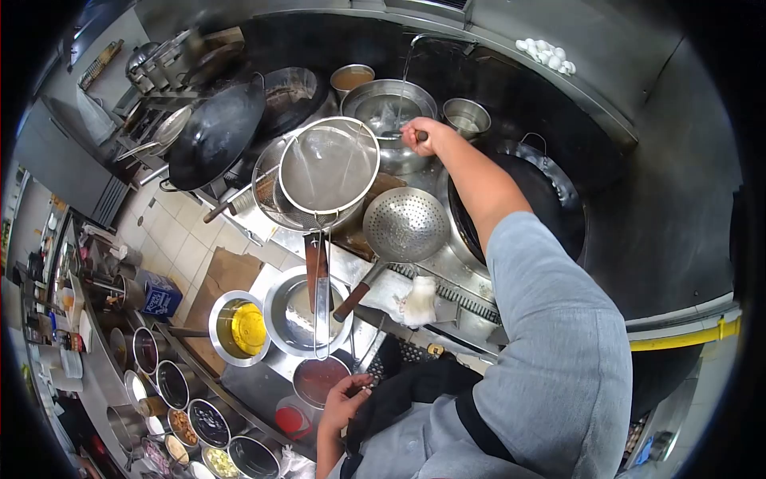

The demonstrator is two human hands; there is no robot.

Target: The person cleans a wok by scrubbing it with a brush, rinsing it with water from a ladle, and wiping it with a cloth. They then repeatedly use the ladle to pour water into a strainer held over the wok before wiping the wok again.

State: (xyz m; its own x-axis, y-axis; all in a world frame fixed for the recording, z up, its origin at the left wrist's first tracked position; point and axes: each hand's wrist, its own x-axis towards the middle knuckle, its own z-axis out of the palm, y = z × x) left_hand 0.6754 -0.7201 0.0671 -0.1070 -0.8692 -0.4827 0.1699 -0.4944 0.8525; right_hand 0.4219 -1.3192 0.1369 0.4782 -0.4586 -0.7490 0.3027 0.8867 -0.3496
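Observation:
My right hand (420,136) is closed round the dark handle of a utensil, whose metal end reaches into a large steel bowl of water (431,102). From a thin curved tap (408,60), water runs down into this bowl. Low in the view, my left hand (345,401) is near my body, beside a pot of reddish liquid (302,393); its fingers are bent together, and whatever they hold is too small to name. A round mesh strainer (329,166) and a perforated ladle (407,225) lie between the hands and the left side.
A black wok (519,188) sits at the right, another wok (217,136) at the left. Steel pots, one with yellow oil (249,329), stand lower left. A folded white cloth (420,302) lies on the stove edge. White eggs or bulbs (546,56) rest on the back ledge.

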